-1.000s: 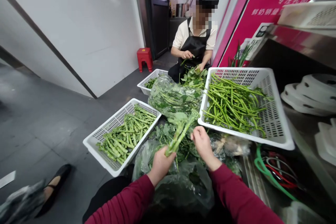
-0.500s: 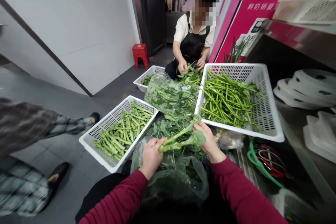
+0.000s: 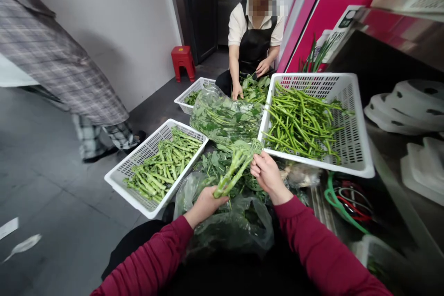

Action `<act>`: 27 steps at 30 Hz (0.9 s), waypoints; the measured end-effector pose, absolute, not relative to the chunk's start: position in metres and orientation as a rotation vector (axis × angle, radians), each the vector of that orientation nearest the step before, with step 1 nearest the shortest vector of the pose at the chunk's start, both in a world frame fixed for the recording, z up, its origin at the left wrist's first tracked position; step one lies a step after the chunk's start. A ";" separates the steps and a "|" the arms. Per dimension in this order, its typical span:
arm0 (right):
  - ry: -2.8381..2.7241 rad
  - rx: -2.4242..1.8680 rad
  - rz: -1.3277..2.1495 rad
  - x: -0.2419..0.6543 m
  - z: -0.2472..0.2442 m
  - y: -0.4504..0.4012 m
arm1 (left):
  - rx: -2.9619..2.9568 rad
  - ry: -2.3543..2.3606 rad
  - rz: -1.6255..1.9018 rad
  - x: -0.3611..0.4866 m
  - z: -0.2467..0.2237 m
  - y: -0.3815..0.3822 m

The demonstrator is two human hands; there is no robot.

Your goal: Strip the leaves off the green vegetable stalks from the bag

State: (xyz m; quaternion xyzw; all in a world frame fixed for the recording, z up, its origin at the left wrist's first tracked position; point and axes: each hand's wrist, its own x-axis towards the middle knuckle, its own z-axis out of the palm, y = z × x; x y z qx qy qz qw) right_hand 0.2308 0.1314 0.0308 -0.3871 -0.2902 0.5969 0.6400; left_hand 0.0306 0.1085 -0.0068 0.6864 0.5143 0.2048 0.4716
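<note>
My left hand [image 3: 206, 204] is closed around the thick lower ends of a few leafy green vegetable stalks [image 3: 233, 172]. At their leafy tops my right hand [image 3: 268, 173] is closed, fingertips pinched together at the leaves. What exactly sits between those fingertips is too small to make out. Beneath both hands lie loose dark green leaves [image 3: 217, 166] and an opened clear plastic bag [image 3: 239, 229]. To the left, a white basket [image 3: 120, 176] holds thick trimmed stalks [image 3: 163, 166]. On the right, another white basket [image 3: 359, 148] holds thin long green stems [image 3: 301, 122].
A co-worker [image 3: 256, 41] in a dark apron sits opposite, hands among leaves. Between us lies a bag of leafy greens [image 3: 225, 118]. A passer-by [image 3: 65, 55] in checked clothes is at left. A red stool [image 3: 183, 62] stands behind; white containers [image 3: 409, 106] are at right.
The stalks have swung more upright between my hands, and my right hand has shifted slightly left. The co-worker's hand has reached down toward the bag. The passer-by has moved further into view.
</note>
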 end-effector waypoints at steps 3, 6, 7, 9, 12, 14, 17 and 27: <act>-0.625 -0.916 1.407 0.236 0.030 0.135 | 1.636 1.236 0.485 0.031 -0.010 0.107; -0.462 -0.913 1.447 0.228 0.021 0.132 | 1.846 1.359 0.605 0.027 -0.013 0.108; -0.414 -0.932 1.470 0.220 0.016 0.128 | 1.932 1.398 0.638 0.026 -0.012 0.108; -0.406 -1.042 1.598 0.199 0.005 0.117 | 2.074 1.440 0.654 0.025 -0.011 0.109; -0.601 -1.214 1.795 0.174 -0.006 0.102 | 2.261 1.470 0.594 0.024 -0.005 0.109; -0.710 -1.221 1.690 0.175 -0.004 0.100 | 2.374 1.521 0.548 0.022 -0.001 0.110; -0.706 -1.157 1.404 0.203 0.008 0.109 | 2.443 1.635 0.501 0.015 0.005 0.111; -0.674 -1.063 1.299 0.226 0.031 0.117 | 2.457 1.784 0.476 0.004 0.010 0.109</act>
